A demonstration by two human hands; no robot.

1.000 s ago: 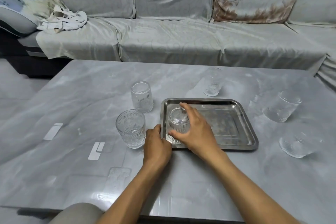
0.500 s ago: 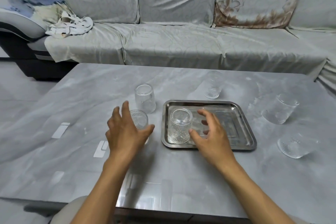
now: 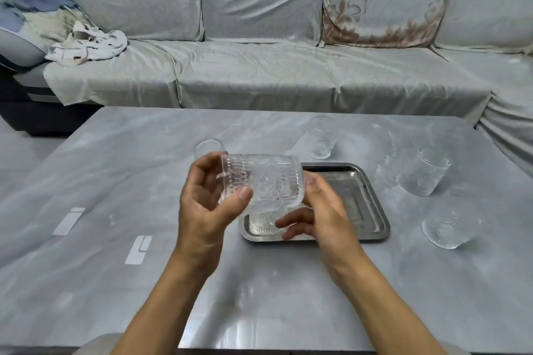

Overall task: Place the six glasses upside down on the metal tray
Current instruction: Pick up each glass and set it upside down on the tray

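Note:
A ribbed clear glass point(image 3: 266, 179) lies on its side in the air above the metal tray point(image 3: 370, 207). My left hand point(image 3: 206, 204) grips its left end, thumb across the front. My right hand point(image 3: 320, 210) touches its right end, fingers curled underneath. One glass point(image 3: 264, 220) stands upside down in the tray's near left corner, partly hidden by the held one. Another glass point(image 3: 208, 147) stands behind my left hand. A tall glass point(image 3: 320, 137) stands beyond the tray. Two more glasses point(image 3: 424, 171) point(image 3: 445, 229) are to the tray's right.
The grey marble-look table point(image 3: 115, 181) has white tape marks point(image 3: 138, 249) at the left. A grey covered sofa point(image 3: 259, 72) runs behind the table, with crumpled cloth point(image 3: 86, 45) at its left end.
My left hand took the patterned glass from the table left of the tray and lifted it, tipped sideways. My right hand left the tray's glass and came up to the lifted one.

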